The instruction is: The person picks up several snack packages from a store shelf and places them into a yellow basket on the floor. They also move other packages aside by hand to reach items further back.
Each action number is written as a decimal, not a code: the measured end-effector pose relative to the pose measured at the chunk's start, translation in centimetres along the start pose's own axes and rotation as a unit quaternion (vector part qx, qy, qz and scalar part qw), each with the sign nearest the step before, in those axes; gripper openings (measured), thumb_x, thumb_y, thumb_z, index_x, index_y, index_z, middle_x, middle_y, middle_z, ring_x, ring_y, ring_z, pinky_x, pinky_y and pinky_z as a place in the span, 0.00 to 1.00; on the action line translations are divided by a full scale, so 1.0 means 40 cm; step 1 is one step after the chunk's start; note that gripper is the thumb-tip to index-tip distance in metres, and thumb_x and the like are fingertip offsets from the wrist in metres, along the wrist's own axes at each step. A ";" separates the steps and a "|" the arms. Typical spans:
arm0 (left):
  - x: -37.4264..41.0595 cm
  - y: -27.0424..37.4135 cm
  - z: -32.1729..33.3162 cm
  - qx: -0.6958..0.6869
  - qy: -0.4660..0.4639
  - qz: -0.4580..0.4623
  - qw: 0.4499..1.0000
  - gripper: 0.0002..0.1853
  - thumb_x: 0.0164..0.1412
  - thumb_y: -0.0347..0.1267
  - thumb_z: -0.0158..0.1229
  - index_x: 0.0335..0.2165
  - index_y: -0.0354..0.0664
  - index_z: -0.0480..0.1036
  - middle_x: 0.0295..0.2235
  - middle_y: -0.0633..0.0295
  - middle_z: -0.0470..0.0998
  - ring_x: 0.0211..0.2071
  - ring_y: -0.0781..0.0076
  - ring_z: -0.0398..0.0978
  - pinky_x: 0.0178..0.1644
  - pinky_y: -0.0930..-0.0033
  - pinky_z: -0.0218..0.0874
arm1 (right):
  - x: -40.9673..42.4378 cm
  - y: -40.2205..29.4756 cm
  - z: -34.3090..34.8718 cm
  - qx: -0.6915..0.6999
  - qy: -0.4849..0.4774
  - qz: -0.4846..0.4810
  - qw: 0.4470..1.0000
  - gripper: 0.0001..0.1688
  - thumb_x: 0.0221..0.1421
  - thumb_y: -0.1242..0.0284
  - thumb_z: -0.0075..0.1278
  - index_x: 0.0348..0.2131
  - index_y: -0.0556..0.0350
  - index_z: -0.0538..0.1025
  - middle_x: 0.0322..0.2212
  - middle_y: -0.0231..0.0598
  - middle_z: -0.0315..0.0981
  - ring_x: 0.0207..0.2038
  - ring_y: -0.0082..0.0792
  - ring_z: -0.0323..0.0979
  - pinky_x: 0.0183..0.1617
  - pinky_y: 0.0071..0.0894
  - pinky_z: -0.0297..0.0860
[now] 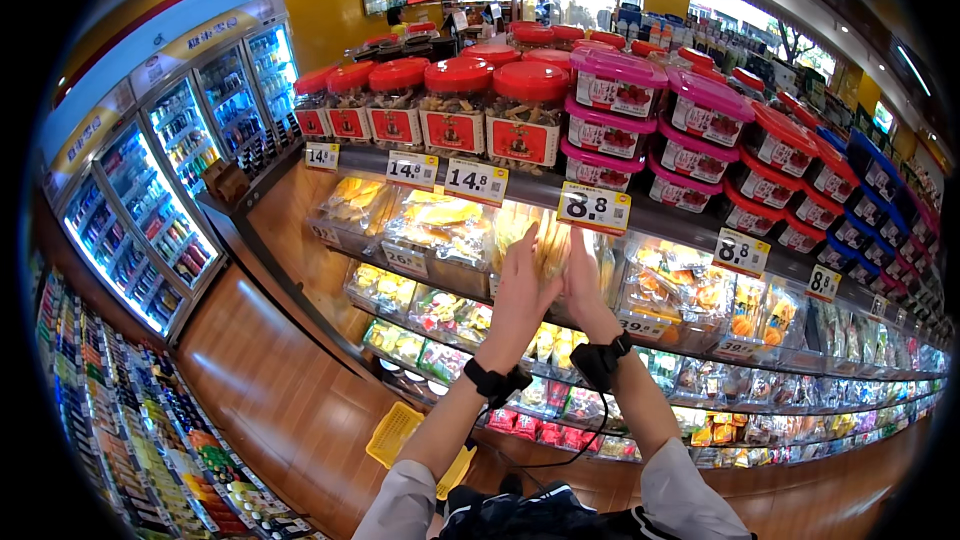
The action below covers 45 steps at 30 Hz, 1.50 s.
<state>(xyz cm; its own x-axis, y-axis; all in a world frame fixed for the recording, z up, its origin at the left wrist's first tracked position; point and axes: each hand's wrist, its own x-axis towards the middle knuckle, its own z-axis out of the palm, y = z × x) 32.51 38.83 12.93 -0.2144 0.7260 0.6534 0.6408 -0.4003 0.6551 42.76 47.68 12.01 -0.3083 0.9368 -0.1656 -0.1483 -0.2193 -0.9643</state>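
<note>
Both arms reach into the lit top compartment of a snack shelf. My left hand and my right hand have their palms facing each other and fingers stretched forward. Between and just beyond them stand clear packets of pale yellow strips. The hands look close to the packets or touching them, but a firm hold cannot be made out. Left of my left hand is a clear bin of yellow packaged food. To the right of my right hand sits a bin of orange packaged snacks. Black wrist devices are strapped to both wrists.
Red-lidded jars and stacked pink-lidded tubs line the top ledge. A price card hangs above my right hand. A yellow basket stands on the wooden floor. A cable hangs from my wrists. Drink fridges are at left.
</note>
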 end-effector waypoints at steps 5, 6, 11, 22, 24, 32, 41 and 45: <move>0.013 -0.010 -0.020 0.114 -0.006 -0.007 0.993 0.34 0.56 0.37 0.64 0.58 0.39 0.63 0.47 0.47 0.71 0.51 0.49 0.69 0.48 0.55 0.67 | -0.005 0.050 -0.048 -0.153 -0.032 -0.240 0.958 0.40 0.65 0.56 0.45 0.63 0.68 0.58 0.56 0.55 0.60 0.57 0.40 0.62 0.59 0.38 0.62; 0.004 -0.037 -0.020 0.164 0.019 0.022 0.986 0.33 0.56 0.40 0.65 0.57 0.40 0.64 0.48 0.48 0.70 0.50 0.50 0.70 0.44 0.56 0.70 | -0.047 0.036 -0.032 -0.157 -0.050 -0.233 0.958 0.40 0.64 0.58 0.47 0.64 0.68 0.56 0.58 0.56 0.59 0.59 0.42 0.60 0.62 0.39 0.59; -0.005 -0.028 -0.042 0.177 0.030 -0.008 0.984 0.38 0.52 0.41 0.67 0.58 0.40 0.63 0.54 0.48 0.64 0.51 0.48 0.68 0.46 0.55 0.68 | -0.122 0.002 -0.047 -0.356 -0.080 -0.290 0.885 0.46 0.60 0.59 0.54 0.65 0.66 0.53 0.65 0.62 0.48 0.68 0.53 0.48 0.69 0.46 0.50; 0.003 -0.042 -0.128 0.317 -0.028 0.100 0.943 0.40 0.46 0.38 0.69 0.58 0.45 0.66 0.54 0.68 0.69 0.45 0.60 0.65 0.50 0.59 0.56 | -0.093 0.023 -0.045 -0.519 -0.028 -0.417 0.745 0.46 0.58 0.60 0.57 0.66 0.61 0.55 0.63 0.65 0.51 0.63 0.63 0.55 0.66 0.52 0.56; 0.003 -0.049 -0.110 0.325 -0.008 0.094 0.941 0.39 0.46 0.38 0.70 0.58 0.46 0.66 0.55 0.69 0.69 0.46 0.60 0.64 0.51 0.56 0.54 | -0.087 0.030 -0.038 -0.516 -0.010 -0.438 0.736 0.45 0.58 0.62 0.57 0.65 0.60 0.56 0.62 0.65 0.53 0.62 0.63 0.56 0.65 0.52 0.56; -0.042 -0.062 -0.076 0.323 0.032 0.050 0.945 0.39 0.49 0.41 0.69 0.59 0.51 0.66 0.63 0.66 0.62 0.57 0.54 0.60 0.59 0.49 0.47 | -0.108 0.029 -0.035 -0.515 0.023 -0.431 0.740 0.41 0.56 0.64 0.59 0.63 0.57 0.60 0.59 0.58 0.57 0.61 0.59 0.59 0.64 0.52 0.59; -0.340 -0.143 -0.154 0.182 -0.008 0.007 0.983 0.27 0.57 0.26 0.61 0.56 0.45 0.68 0.61 0.58 0.64 0.60 0.50 0.59 0.62 0.50 0.50 | -0.140 0.045 -0.040 -0.496 0.035 -0.437 0.749 0.39 0.52 0.67 0.62 0.60 0.55 0.64 0.55 0.49 0.64 0.58 0.54 0.63 0.67 0.57 0.56; -0.638 -0.230 -0.250 0.128 -0.073 -0.146 0.978 0.23 0.59 0.25 0.57 0.54 0.39 0.67 0.58 0.54 0.68 0.57 0.50 0.63 0.62 0.49 0.52 | -0.139 0.078 -0.046 -0.483 0.090 -0.430 0.757 0.30 0.51 0.73 0.62 0.54 0.50 0.72 0.48 0.43 0.70 0.50 0.49 0.69 0.55 0.47 0.66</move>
<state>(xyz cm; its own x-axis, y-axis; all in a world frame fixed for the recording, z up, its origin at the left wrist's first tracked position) 24.70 18.39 -5.97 -0.3201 0.8686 0.3783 0.7359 -0.0236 0.6767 45.73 42.27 9.55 -0.3418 0.6603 0.6687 0.5616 0.7141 -0.4180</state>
